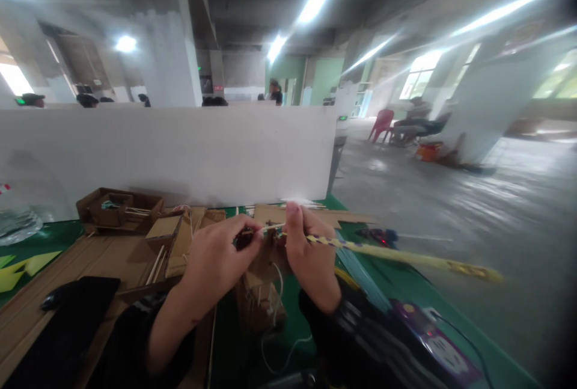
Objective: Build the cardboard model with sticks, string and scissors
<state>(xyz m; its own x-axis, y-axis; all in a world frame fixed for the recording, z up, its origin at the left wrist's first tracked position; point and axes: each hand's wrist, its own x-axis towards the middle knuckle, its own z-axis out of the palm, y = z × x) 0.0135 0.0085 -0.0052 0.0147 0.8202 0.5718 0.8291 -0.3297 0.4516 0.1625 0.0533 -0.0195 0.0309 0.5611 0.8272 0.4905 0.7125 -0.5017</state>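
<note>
Over the green table, my left hand (225,248) is closed in a pinch on one end of a thin pale stick (274,226). My right hand (311,251) is closed at the stick's other end, thumb on top. A long yellow stick-like piece with dark markings (383,251) runs from my right hand out to the right; its far end is blurred, and how it is held is hidden. Just below my hands stands a brown cardboard piece (261,311) with small sticks in it. A white string (280,281) hangs from it and trails onto the table.
Cardboard boxes (119,205) and a cardboard sheet (103,257) lie left, with a black phone-like slab (67,329). At right are a glue gun (381,237), clear bluish sticks (365,272) and a purple power strip (433,341). A white partition (180,148) rises behind.
</note>
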